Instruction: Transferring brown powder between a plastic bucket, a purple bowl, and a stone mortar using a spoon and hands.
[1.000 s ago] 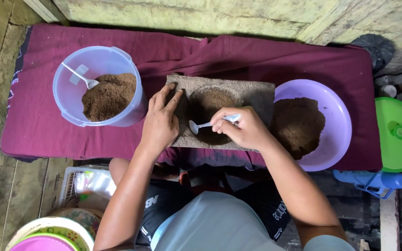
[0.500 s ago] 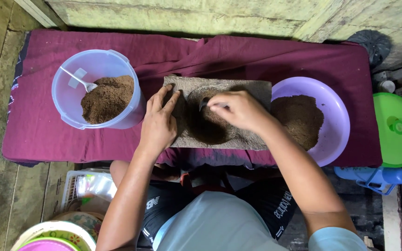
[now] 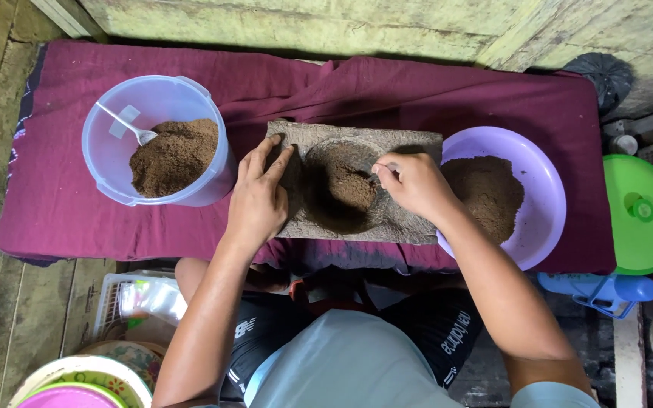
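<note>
the rough grey stone block [image 3: 410, 219] at the maroon cloth's [image 3: 54, 211] front edge has its hollow partly filled with brown powder [image 3: 351, 189]; left hand [image 3: 257, 202] lies flat, fingers spread; right hand [image 3: 411, 183] pinches a small spoon.

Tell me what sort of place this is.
Probably a rough home or backyard work spot: weathered plank wall, a maroon cloth over a low bench, and plastic tubs of brown powder around a stone mould.

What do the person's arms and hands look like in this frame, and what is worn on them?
Both hands are bare: the left hand and right hand wear no gloves, rings or watch that can be seen. Both forearms are uncovered to above the elbow. A light grey-blue short sleeve shows at the right upper arm.
</note>
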